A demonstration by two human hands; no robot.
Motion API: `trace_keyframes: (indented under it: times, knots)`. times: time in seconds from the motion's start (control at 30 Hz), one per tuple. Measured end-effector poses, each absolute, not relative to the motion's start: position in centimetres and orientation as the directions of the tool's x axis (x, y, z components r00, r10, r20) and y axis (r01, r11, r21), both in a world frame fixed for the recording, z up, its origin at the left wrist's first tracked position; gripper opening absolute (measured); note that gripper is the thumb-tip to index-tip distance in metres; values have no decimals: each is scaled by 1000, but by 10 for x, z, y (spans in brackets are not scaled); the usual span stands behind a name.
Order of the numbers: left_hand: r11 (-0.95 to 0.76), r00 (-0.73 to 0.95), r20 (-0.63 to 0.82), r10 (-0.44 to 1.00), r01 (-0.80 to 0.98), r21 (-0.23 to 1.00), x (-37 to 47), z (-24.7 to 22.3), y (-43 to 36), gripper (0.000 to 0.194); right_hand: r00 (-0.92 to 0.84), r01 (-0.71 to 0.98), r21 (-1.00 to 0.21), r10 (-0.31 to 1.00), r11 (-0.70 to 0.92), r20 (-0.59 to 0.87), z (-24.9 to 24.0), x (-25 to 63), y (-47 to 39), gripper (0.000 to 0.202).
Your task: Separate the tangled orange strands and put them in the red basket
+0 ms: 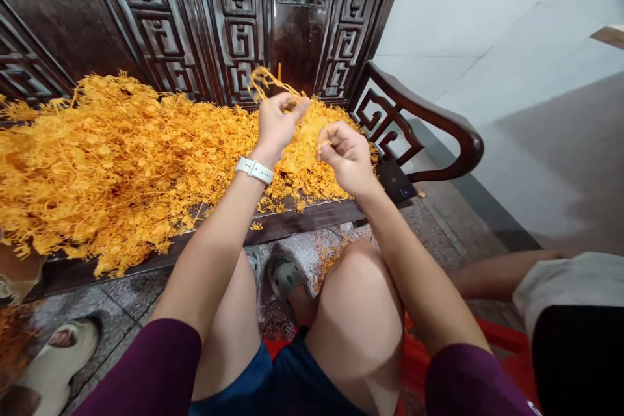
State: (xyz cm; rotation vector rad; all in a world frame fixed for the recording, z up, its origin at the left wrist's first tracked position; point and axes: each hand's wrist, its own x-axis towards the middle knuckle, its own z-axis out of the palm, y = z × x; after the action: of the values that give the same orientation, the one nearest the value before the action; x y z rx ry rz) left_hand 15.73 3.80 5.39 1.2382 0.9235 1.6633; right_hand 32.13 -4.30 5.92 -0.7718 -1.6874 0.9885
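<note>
A long heap of orange branching pieces with small flower-like ends (pixel 141 149) covers the bench seat. Above its right part, my left hand (pixel 280 118) is closed, thumb against fingers, on an orange branching strand (pixel 266 78) whose looped end sticks up past the knuckles. My right hand (pixel 348 155) is a little lower and to the right, its fingertips pinched on a small orange piece (pixel 322 144). The two hands are apart, with orange pieces showing between them, slightly blurred. My left wrist bears a white watch strap (pixel 254 170).
The dark carved wooden bench (pixel 297 45) has a curved armrest (pixel 439 118) on the right. A dark phone (pixel 397 181) lies on the seat by it. Orange scraps (pixel 329 257) litter the floor. Another person's leg (pixel 507 273) is at right, and a sandalled foot (pixel 63 364) at lower left.
</note>
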Motion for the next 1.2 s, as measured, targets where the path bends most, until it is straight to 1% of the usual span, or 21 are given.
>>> trace_keyframes:
  times: [0.03,0.1,0.13,0.17,0.2,0.27,0.33,0.43,0.5,0.6,0.7,0.77,0.87,0.9,0.93,0.97,1.0,1.07,1.1,1.13,1.2]
  knots:
    - [-384,-202,349,915,-174,907,152,52,42,36,-421,41,-878,805,476,417,63,320,-53,19]
    - [-393,-269,348,898,-134,910,135,50,48,37,-694,41,-891,655,452,300,68,316,-67,18]
    - [-390,-279,346,896,-118,913,127,49,51,39,-775,38,-907,585,420,238,69,314,-71,18]
    - [-383,-280,343,897,-106,918,118,48,52,40,-801,25,-927,562,374,205,69,313,-71,20]
    - [-374,-276,336,900,-95,923,111,47,52,42,-770,-5,-950,605,314,204,68,312,-68,23]
    - [-357,-256,327,910,-82,930,102,46,51,43,-552,-121,-978,807,172,210,62,313,-55,34]
    - [-350,-223,327,918,-73,934,100,44,49,44,-329,-240,-970,937,36,116,52,317,-39,41]
    - [-338,-144,326,934,-66,939,108,43,48,45,-208,-309,-943,976,-124,-60,35,323,-23,41]
    - [-314,-84,308,948,-66,947,116,43,47,45,-162,-306,-938,980,-163,-117,24,323,-21,42]
    - [-277,10,278,961,-56,959,130,41,43,43,-105,-238,-965,990,-113,-90,13,317,-23,45]
    - [-299,116,296,948,5,954,141,38,39,41,-130,-87,-995,989,54,65,7,312,-19,41]
    - [-349,159,334,929,78,934,144,36,39,39,-191,34,-980,964,196,187,7,310,-17,39]
    - [-414,76,408,910,203,887,139,31,46,37,-273,192,-902,904,387,330,17,306,-29,37]
    - [-425,7,436,900,240,873,133,30,51,37,-366,224,-868,864,442,345,22,303,-37,35]
    - [-429,-71,462,884,267,863,126,30,56,37,-509,233,-837,795,496,330,28,299,-47,32]
    - [-428,-150,480,864,280,859,118,30,62,39,-690,210,-813,672,543,271,33,295,-59,30]
    - [-424,-219,486,846,276,863,109,30,68,41,-849,165,-806,498,568,177,38,290,-69,28]
    - [-413,-312,469,827,230,881,91,31,76,47,-977,77,-852,208,518,38,45,283,-85,25]
    - [-411,-337,455,824,197,890,83,32,79,50,-985,54,-893,172,446,26,46,280,-88,23]
    - [-408,-351,440,827,165,898,77,33,81,51,-971,32,-935,232,353,54,47,279,-87,23]
    - [-398,-355,411,840,112,910,70,33,80,52,-843,-59,-987,521,151,130,48,280,-77,32]
